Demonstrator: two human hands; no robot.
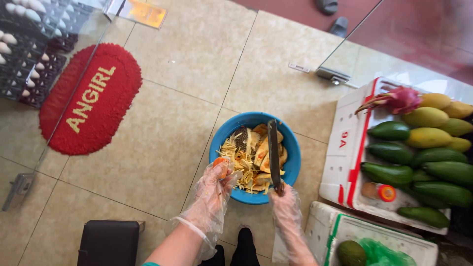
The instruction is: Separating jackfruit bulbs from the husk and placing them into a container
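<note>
Standing over a blue plastic basin (291, 148) set on the tiled floor (162, 148), I grip a long knife (274, 150) in my right hand (286, 204), fingers closed round the handle, blade reaching out over the peelings and shreds (246, 162) heaped inside. My left hand (214, 189), in a loose clear plastic glove, is closed on a small orange piece of fruit (220, 165) at the basin's near rim.

The risk, as I judge it: the gloves are baggy and probably slick with juice, so the knife could turn in my grip or the orange piece could slip, and my feet (236, 251) stand just below the blade. A loose fold of glove could also catch the edge.

Hard to make out: what fruit the orange piece is, since my fingers cover most of it. The knife handle is hidden inside my fist. To my right, a white foam box (345, 162) of green and yellow mangoes (423, 148) with a dragon fruit (399, 100) runs off the frame.
</note>
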